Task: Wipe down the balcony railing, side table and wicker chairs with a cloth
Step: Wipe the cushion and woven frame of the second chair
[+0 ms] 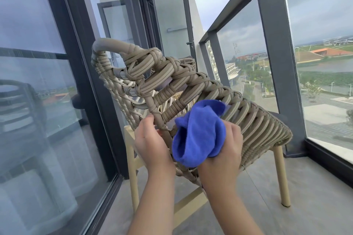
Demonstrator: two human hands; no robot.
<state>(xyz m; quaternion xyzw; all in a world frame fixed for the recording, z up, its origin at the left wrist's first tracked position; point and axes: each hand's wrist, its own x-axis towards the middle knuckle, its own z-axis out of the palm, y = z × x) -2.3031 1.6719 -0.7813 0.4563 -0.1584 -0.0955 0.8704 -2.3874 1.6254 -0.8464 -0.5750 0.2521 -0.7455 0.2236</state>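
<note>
The right hand (221, 145) is closed around a bunched blue cloth (198, 133), pressing it against the woven side of the wicker chair (248, 120). The left hand (150, 139) grips a wrapped strut, steadying the chair, which looks tilted. If that grip slips, the chair could tip toward the glass railing (271, 30), and the loose cloth might snag in the weave.

Two bare forearms and hands, nothing worn

The left hand (152, 139) and right hand (227, 150) show no gloves, rings, watch or bands; both forearms run bare to the bottom edge, with no sleeve or cuff in view anywhere.
</note>
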